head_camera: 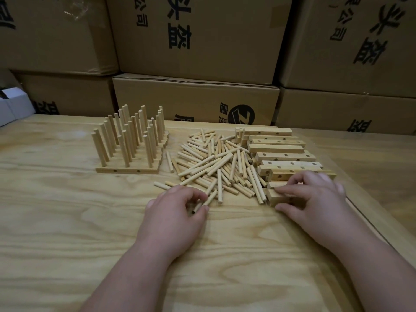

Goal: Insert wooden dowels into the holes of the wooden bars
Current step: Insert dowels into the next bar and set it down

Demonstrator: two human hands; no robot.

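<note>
Left grip [177, 204] pinches a dowel [206, 202] lying flat, angled away to the right. Right grip [315, 194] grasps a bar [278, 195] lying crosswise on the table [67, 210].

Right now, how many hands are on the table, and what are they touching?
2. The left hand pinches a dowel at the near edge of the loose dowel pile. The right hand grips the nearest wooden bar of the bar stack.

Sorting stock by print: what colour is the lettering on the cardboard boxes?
Black, on plain brown cardboard boxes; the head view shows it.
</note>
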